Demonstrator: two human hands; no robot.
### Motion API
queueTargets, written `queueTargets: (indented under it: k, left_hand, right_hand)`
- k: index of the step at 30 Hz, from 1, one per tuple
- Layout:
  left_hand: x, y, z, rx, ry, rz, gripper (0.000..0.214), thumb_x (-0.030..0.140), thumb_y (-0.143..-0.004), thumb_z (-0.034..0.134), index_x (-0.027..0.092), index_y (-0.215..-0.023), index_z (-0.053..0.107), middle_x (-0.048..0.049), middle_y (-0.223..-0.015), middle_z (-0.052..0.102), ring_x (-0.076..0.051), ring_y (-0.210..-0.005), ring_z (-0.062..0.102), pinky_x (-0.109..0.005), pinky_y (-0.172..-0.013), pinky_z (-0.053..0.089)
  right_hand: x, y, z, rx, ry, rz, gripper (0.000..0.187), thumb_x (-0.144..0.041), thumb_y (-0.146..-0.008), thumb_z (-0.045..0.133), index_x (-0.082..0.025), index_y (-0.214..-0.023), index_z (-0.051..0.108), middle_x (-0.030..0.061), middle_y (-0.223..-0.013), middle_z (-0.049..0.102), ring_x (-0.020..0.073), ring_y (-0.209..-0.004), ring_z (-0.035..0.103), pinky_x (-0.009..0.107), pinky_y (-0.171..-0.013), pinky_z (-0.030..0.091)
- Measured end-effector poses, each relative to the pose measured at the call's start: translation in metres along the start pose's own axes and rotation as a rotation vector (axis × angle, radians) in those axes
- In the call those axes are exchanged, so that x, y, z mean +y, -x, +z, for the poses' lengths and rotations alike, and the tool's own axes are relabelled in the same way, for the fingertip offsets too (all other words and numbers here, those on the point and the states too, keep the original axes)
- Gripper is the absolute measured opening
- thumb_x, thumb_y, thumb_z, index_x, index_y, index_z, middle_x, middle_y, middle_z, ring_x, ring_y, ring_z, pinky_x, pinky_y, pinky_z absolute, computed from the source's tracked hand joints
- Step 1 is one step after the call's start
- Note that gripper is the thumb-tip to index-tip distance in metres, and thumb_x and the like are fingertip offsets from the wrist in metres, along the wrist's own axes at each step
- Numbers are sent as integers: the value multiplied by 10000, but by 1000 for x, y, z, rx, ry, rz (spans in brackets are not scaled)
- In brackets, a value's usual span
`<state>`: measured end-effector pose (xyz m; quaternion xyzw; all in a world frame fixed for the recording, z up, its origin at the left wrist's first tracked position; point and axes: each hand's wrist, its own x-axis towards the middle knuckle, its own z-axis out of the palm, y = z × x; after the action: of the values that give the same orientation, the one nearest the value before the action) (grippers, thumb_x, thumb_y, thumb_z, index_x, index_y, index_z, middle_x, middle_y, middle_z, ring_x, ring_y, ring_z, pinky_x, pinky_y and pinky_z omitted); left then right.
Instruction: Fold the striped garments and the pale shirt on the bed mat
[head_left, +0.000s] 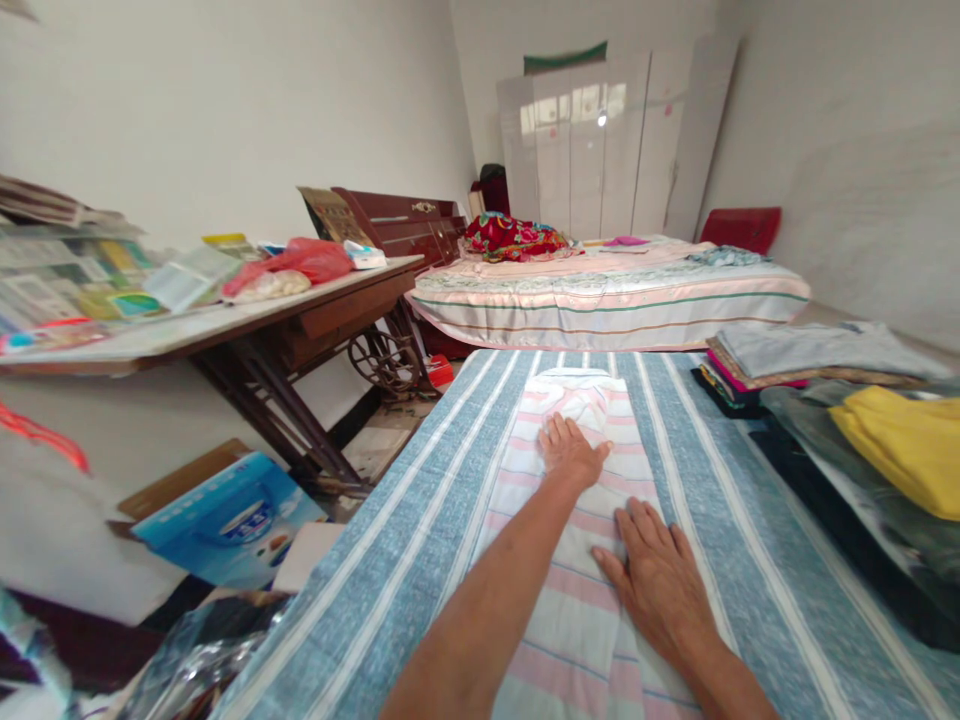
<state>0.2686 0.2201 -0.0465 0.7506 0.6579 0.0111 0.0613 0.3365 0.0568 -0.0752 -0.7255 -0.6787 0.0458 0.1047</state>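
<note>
A pink and white striped garment, probably a shirt, lies in a long narrow strip down the middle of the bed, with what looks like its collar at the far end. Near that end my left hand rests palm down on the cloth, fingers spread. Closer to me, my right hand lies flat along the strip's right edge, its thumb toward the middle. Both hands press on the fabric without gripping it. Under the garment is a blue and white striped bedsheet.
Folded clothes stand in stacks at right, including a grey piece and a yellow one. At left is a cluttered sewing-machine table, with a blue box below. Beyond lie another bed and a wardrobe.
</note>
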Motion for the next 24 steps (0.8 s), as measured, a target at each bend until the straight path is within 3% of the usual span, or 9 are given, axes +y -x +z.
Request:
queueTargets:
  k: [5, 12, 18, 24]
  left_hand:
    - [5, -1, 1, 13, -20, 147, 885, 664, -814, 216, 43, -1443, 171, -148, -1527, 50, -283, -1401, 4, -460, -1124, 55]
    - [3, -10, 8, -38, -17, 142, 881, 660, -820, 190, 28, -1433, 192, -177, -1519, 82, -288, -1400, 45, -472, -1115, 94]
    - [16, -27, 1, -41, -42, 192, 847, 650, -823, 202, 83, -1450, 149, -113, -1533, 32, -262, -1404, 5, -479, -1118, 85]
    - [20, -43, 11, -63, -45, 248, 800, 647, -831, 180, 123, -1434, 236, -90, -1532, 105, -256, -1404, 42, -487, -1115, 93]
  right_hand:
    - [-3, -1, -5, -12, -15, 5, 629, -540, -885, 307, -128, -1337, 457, 123, -1454, 325, 279, -1353, 246, 477, -1077, 176]
    - [-5, -2, -9, -11, -49, 12, 623, -531, -885, 323, -126, -1341, 451, 122, -1456, 319, 284, -1355, 238, 479, -1083, 164]
    - [-7, -3, -12, -37, -59, 23, 628, -519, -888, 318, -112, -1354, 431, 120, -1464, 297, 276, -1363, 219, 477, -1089, 151]
    - [-8, -5, -14, -51, -71, 30, 618, -518, -888, 307, -134, -1354, 438, 109, -1465, 295, 276, -1365, 212, 480, -1091, 146]
